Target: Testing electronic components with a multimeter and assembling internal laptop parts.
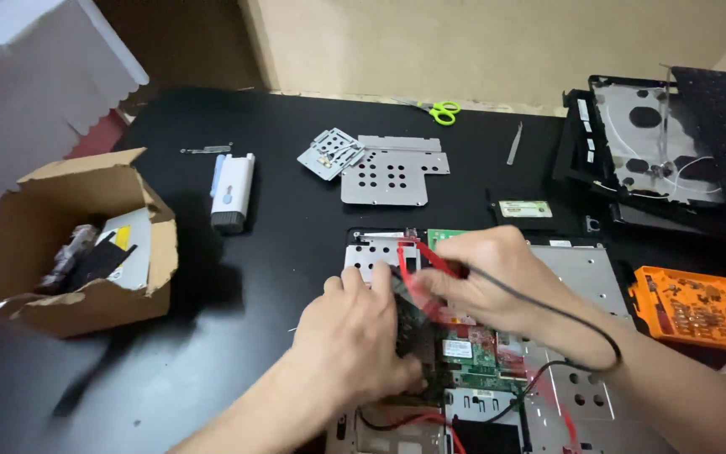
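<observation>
Black table (212,336) by beige wall (464,42); both hands (355,336) pinching red-and-black wires (418,269).

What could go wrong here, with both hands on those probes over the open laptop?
1. The right hand and left hand crowd the red probes over the green circuit board; a slip might bridge contacts.
2. The black lead loops over the metal chassis and could snag, jerking a probe.
3. The orange parts tray sits near the right forearm; a bump may scatter its contents.
</observation>
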